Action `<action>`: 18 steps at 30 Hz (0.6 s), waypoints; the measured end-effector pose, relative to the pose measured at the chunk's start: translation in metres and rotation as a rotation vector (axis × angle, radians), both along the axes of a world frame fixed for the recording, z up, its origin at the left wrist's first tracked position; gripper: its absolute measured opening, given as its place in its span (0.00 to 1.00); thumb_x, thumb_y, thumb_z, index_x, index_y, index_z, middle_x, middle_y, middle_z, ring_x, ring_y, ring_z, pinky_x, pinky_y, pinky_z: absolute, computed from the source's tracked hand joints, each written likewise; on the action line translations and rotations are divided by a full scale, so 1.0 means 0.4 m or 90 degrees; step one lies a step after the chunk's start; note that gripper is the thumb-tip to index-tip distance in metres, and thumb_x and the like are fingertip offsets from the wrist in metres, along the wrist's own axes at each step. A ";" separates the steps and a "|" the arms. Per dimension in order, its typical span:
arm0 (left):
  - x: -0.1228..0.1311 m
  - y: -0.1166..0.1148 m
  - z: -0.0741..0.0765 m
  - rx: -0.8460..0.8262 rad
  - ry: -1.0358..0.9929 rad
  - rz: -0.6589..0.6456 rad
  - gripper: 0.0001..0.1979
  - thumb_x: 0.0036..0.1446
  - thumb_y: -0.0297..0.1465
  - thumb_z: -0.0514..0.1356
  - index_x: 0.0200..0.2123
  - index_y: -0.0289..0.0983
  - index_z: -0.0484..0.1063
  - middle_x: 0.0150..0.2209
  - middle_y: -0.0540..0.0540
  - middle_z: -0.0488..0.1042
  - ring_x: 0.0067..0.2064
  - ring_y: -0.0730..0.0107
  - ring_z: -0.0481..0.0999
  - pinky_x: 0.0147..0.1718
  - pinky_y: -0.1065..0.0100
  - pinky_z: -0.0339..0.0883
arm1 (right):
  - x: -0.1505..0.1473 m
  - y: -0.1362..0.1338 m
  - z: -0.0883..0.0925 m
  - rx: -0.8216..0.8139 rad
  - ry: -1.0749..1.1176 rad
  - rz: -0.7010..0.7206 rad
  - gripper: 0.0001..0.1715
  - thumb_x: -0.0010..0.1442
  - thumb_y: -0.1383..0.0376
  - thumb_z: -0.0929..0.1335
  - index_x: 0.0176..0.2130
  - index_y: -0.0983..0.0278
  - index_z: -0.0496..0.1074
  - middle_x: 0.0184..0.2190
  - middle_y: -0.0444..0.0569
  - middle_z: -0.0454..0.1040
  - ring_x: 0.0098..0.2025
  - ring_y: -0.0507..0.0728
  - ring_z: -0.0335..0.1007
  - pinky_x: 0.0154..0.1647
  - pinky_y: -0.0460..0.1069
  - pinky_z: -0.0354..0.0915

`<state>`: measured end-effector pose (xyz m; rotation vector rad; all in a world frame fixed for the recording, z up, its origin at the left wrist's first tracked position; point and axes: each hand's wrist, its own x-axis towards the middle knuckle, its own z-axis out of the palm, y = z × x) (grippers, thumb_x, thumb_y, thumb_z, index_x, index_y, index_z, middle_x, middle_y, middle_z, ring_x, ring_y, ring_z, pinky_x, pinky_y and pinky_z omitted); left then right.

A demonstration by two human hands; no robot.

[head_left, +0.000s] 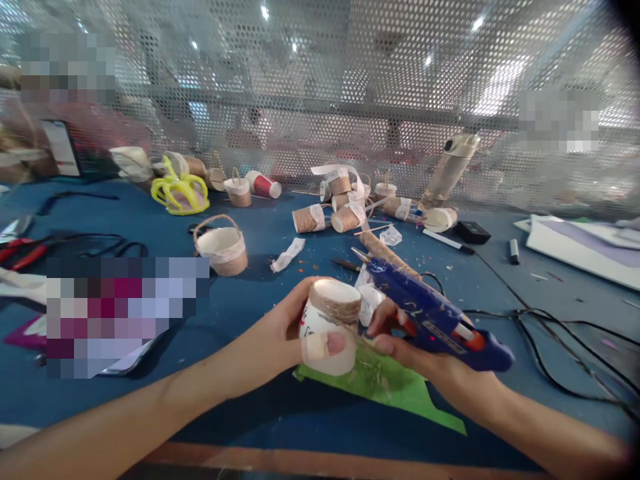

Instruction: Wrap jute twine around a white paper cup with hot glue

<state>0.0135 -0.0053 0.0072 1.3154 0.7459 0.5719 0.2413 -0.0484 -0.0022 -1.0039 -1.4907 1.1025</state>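
Note:
My left hand (295, 333) is wrapped round a white paper cup (327, 360), which stands upright with its open mouth up. Brown twine (336, 308) is wound round the cup's upper part. A plaster covers part of the left thumb. Close by on the cup's right side is my right hand (395, 337), closed under a blue hot glue gun (425, 307). The gun's nozzle points up and left, past the cup, and its handle is hidden by the hand. The fingertips of that hand are pinched beside the twine; whether they hold its end is unclear.
Green sheet (400, 387) lies beneath the hands. A twine-covered basket (223, 250) stands left, with several small twine cups (347, 213) behind. Black cables (540, 333) loop at right. White lace (289, 255), a marker (447, 241) and red-handled pliers (25, 253) lie around.

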 end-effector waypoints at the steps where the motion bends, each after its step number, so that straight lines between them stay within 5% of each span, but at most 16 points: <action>1: 0.000 0.000 0.000 0.005 0.004 0.003 0.28 0.54 0.43 0.68 0.54 0.44 0.63 0.48 0.47 0.73 0.50 0.61 0.72 0.49 0.61 0.68 | 0.002 -0.002 0.000 -0.001 -0.001 0.010 0.07 0.56 0.67 0.76 0.34 0.61 0.74 0.31 0.41 0.76 0.32 0.50 0.72 0.37 0.45 0.72; 7: 0.003 -0.002 0.005 0.032 0.010 0.003 0.28 0.55 0.41 0.67 0.55 0.43 0.60 0.50 0.45 0.72 0.52 0.59 0.72 0.50 0.59 0.67 | -0.002 -0.012 -0.015 0.000 0.040 0.027 0.12 0.52 0.71 0.77 0.36 0.60 0.74 0.30 0.40 0.77 0.24 0.47 0.69 0.24 0.42 0.68; 18: 0.011 -0.008 -0.013 0.066 -0.005 -0.003 0.25 0.58 0.39 0.65 0.55 0.45 0.60 0.50 0.47 0.72 0.49 0.62 0.73 0.46 0.63 0.67 | -0.002 -0.030 -0.007 0.035 -0.006 0.018 0.15 0.52 0.72 0.77 0.36 0.58 0.72 0.32 0.42 0.79 0.26 0.51 0.73 0.26 0.45 0.71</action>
